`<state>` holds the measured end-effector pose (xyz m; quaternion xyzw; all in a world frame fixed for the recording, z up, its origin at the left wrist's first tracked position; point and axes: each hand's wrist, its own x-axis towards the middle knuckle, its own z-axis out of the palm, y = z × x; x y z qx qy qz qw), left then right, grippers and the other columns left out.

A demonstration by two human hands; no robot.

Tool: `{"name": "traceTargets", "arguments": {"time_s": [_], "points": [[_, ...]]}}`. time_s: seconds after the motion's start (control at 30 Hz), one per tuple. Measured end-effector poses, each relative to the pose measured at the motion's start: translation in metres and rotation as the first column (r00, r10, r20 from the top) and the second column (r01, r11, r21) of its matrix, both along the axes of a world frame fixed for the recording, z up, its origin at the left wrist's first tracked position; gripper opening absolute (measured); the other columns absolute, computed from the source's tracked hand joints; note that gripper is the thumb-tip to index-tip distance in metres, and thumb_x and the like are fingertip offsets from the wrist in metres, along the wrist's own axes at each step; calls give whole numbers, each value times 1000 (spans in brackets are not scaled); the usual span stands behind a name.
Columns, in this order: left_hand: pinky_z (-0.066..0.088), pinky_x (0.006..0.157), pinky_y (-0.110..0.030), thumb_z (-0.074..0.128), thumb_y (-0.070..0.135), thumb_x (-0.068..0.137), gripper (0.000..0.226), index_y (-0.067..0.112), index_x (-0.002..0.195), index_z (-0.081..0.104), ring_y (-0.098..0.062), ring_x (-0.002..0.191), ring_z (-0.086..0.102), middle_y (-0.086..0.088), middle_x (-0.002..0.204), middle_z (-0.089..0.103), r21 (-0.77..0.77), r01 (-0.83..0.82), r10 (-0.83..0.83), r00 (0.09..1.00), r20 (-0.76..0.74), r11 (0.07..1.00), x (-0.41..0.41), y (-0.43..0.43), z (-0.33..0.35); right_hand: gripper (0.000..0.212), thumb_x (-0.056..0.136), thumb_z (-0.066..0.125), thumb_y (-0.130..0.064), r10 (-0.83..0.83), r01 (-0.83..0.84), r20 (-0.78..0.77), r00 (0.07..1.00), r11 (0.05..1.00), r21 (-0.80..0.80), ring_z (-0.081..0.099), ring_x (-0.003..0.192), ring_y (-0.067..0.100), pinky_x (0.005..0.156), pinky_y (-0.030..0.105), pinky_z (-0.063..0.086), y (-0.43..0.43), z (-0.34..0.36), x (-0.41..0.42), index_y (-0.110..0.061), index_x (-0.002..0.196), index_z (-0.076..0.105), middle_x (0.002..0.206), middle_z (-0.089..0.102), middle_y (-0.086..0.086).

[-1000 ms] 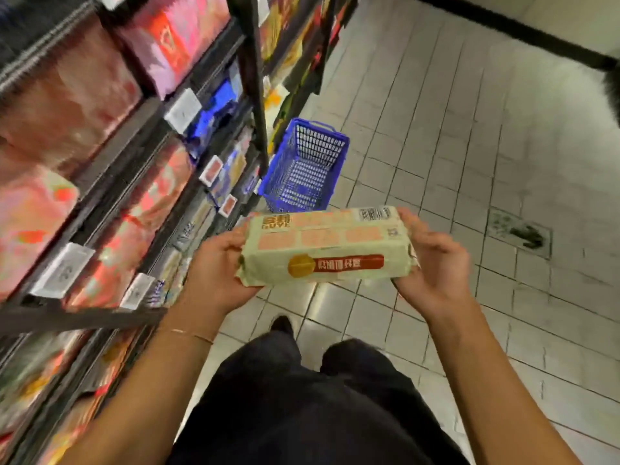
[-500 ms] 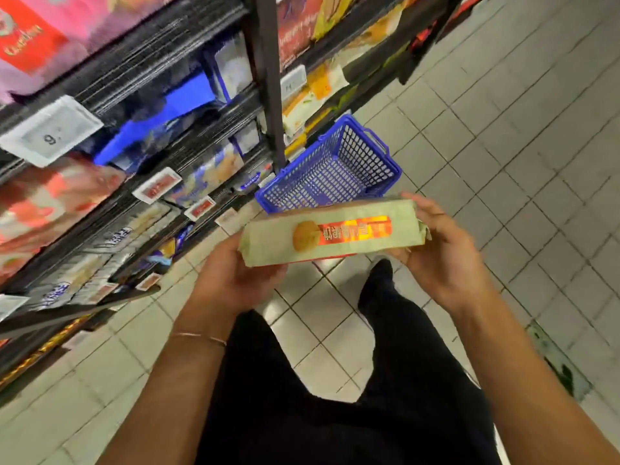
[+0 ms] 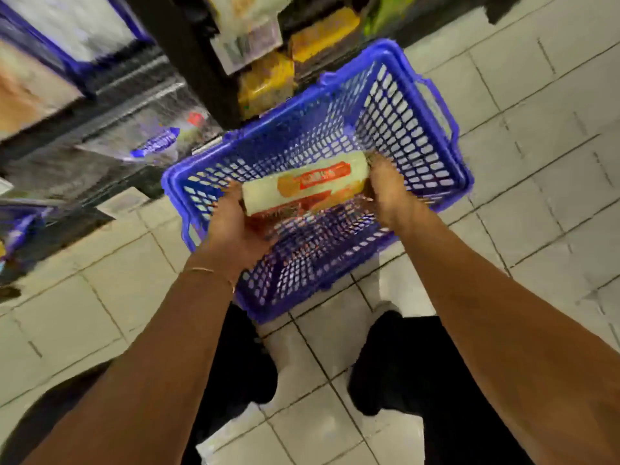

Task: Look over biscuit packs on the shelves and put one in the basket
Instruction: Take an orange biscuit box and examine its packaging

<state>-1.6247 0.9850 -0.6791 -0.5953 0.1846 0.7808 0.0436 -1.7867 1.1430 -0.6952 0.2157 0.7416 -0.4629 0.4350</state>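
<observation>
Pale green oblong biscuit pack in a film wrapper with an orange-red label (image 3: 303,184) sits level inside the mouth of the blue plastic lattice shopping basket (image 3: 302,273), which stands on the pale tiled floor (image 3: 553,196) just beside the dark shelf unit (image 3: 134,112). It is held by its two short ends. The left hand (image 3: 231,226) cups the near-left end with fingers curled under it, and the right hand (image 3: 389,193) clasps the far-right end. Motion blur hides the individual fingertips and whether the pack's underside already touches the basket bottom. The pack looks light, and probably stiff along its length from the stacked biscuits inside. Its wrapper is likely slick and crinkly, and the contents brittle. End grips like these suit it, as they press along the stack rather than across it. A hard squeeze on the broad faces, or a drop onto the rigid lattice, could crack biscuits, so it should be lowered until it rests before the fingers let go.
</observation>
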Motion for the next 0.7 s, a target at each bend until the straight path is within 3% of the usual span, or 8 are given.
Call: {"name": "traceTargets", "arguments": {"time_s": [0.13,0.23,0.27,0.33,0.4,0.47,0.53,0.7], "points": [[61,48,-43,39,25,97,45,2,99,78,-32,70,78,-18,87,79,39,69,-68,997,-24,997,-6,-7,-98,44,111,34,-35,291,-289,77,954,957,-34,61,45,10,48,20,48,-10,-118,-2,-17,80,60,58,67,-5],[57,42,-52,25,32,109,56,1,102,71,-36,63,77,-22,87,78,37,49,-52,996,75,998,-9,-12,-140,41,106,40,-58,622,-636,151,768,769,67,63,83,17,88,44,55,-13,-165,-7,-23,112,61,101,64,4],[57,45,-49,24,32,110,56,3,98,70,-36,68,78,-22,89,78,31,40,-44,989,143,999,-12,-11,-146,51,102,40,-67,654,-681,212,726,725,97,65,94,25,93,51,54,-13,-171,-8,-24,122,60,111,62,8],[59,61,-36,26,27,114,47,3,105,65,-32,115,71,-20,131,70,-31,100,-92,974,209,994,-10,-5,-149,64,99,40,-74,662,-703,242,709,691,168,65,99,35,87,50,55,-14,-167,-8,-21,131,58,117,61,13],[59,79,-28,32,35,114,39,10,105,60,-31,127,62,-11,146,61,-69,99,-86,980,182,993,-5,1,-131,68,102,44,-66,717,-724,133,684,646,241,63,108,35,92,44,53,-16,-140,-3,-9,137,57,133,61,18],[50,106,-48,39,44,109,36,17,97,61,-29,99,71,-6,111,73,-17,106,-102,984,143,994,6,3,-86,65,104,48,-58,685,-664,-8,728,708,242,60,127,33,106,41,48,-12,-94,8,-5,140,58,142,60,15],[48,106,-52,46,45,105,30,22,92,59,-25,87,68,-3,93,68,-37,153,-151,987,49,988,23,0,-22,54,105,49,-54,539,-533,-48,841,841,97,65,118,23,102,42,48,-7,-28,26,-11,135,61,130,68,5],[50,88,-33,42,43,109,30,33,126,64,-13,114,68,5,138,68,-335,181,-262,941,-214,925,100,-13,187,41,109,40,-49,338,-328,8,941,918,-221,67,109,11,100,37,46,15,191,78,-23,131,62,135,70,-4]]}}
